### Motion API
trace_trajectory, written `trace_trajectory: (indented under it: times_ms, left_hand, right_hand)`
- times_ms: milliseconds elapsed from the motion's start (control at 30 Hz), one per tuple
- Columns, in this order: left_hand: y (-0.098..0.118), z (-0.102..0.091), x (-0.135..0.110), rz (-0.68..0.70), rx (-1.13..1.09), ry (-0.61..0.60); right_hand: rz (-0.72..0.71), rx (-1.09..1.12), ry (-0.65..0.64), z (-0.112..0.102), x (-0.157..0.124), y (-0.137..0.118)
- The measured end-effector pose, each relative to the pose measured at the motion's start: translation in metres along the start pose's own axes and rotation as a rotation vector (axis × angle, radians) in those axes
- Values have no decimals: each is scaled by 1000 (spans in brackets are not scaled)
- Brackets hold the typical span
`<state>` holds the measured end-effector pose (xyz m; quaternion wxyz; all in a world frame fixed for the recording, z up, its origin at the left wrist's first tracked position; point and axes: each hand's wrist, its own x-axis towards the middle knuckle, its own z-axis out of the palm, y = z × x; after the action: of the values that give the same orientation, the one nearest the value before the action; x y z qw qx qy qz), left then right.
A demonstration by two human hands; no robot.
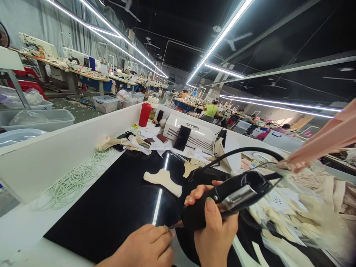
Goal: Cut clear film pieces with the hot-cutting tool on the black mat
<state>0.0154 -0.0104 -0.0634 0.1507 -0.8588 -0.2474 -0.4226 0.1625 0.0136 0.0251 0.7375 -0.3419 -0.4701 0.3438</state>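
My right hand (213, 231) is wrapped round a black corded handheld power tool (236, 193) with a silvery panel, tilted above the table. A narrow brownish tip (177, 224) shows at its lower left end. Close to that tip, my left hand (148, 244) is closed low over the black board, fingers curled; what they pinch, if anything, is hidden. A cream fabric piece (162, 181) with a curved outline lies flat on the glossy black board (111, 207), beyond my hands. From the tool's rear end a black cord (239, 150) arches back over the table.
Pale green cord (75, 181) lies tangled at left. Toward the back stand a red flask (145, 115), a phone (182, 138) and a white vented machine (194, 129). Cream fabric pieces (280, 218) pile up at right, under hanging pink fabric (322, 137). White side walls (69, 144) border the table.
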Motion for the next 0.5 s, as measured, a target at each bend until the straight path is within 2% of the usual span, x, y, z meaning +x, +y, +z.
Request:
trace_trajectory:
  times_ms: [100, 267, 500]
  left_hand:
    - [1, 1, -1, 12, 11, -9]
    - [2, 0, 0, 10, 26, 42]
    - [0, 1, -3, 33, 19, 20]
  right_hand:
    - [10, -13, 16, 1, 0, 1]
    - [11, 11, 17, 6, 2, -1]
    - [25, 31, -4, 10, 1, 3]
